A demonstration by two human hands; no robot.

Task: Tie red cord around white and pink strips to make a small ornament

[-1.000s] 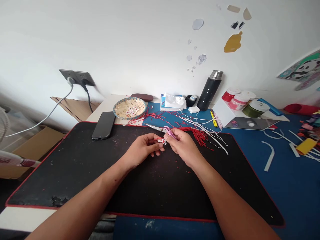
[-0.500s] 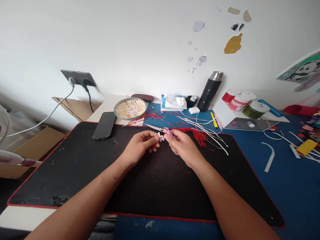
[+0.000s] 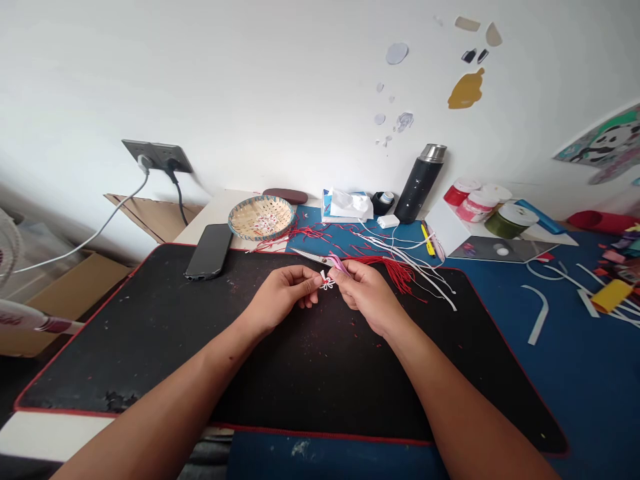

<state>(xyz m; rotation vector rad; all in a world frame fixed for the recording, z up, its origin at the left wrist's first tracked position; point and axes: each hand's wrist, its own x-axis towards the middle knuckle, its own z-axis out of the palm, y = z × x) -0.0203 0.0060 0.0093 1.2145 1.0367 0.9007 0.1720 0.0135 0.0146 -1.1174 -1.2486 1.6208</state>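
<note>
Between my fingertips, above the black mat (image 3: 320, 373), is a small flower-shaped knot of white cord with a red centre (image 3: 327, 283). My left hand (image 3: 293, 290) pinches its left side. My right hand (image 3: 365, 287) is closed around the pink handles of a pair of scissors (image 3: 315, 257), whose blades point left, above the knot. The right fingertips are at the knot's right edge; whether they grip it too I cannot tell. Behind my right hand lies a bundle of red cords (image 3: 397, 273), and white cords (image 3: 420, 267) stretch beside it.
A woven basket (image 3: 240, 227) holds small red and white pieces. A phone (image 3: 209, 251) lies on the mat's left. Along the back stand a tissue box (image 3: 330, 212) and a black flask (image 3: 423, 187). Cord spools (image 3: 515, 220) sit to the right, near a yellow cutter (image 3: 427, 239).
The knot has turned slightly and more of its white loops show. My left fingertips have shifted a little to the right, and the scissors stay in my right hand.
</note>
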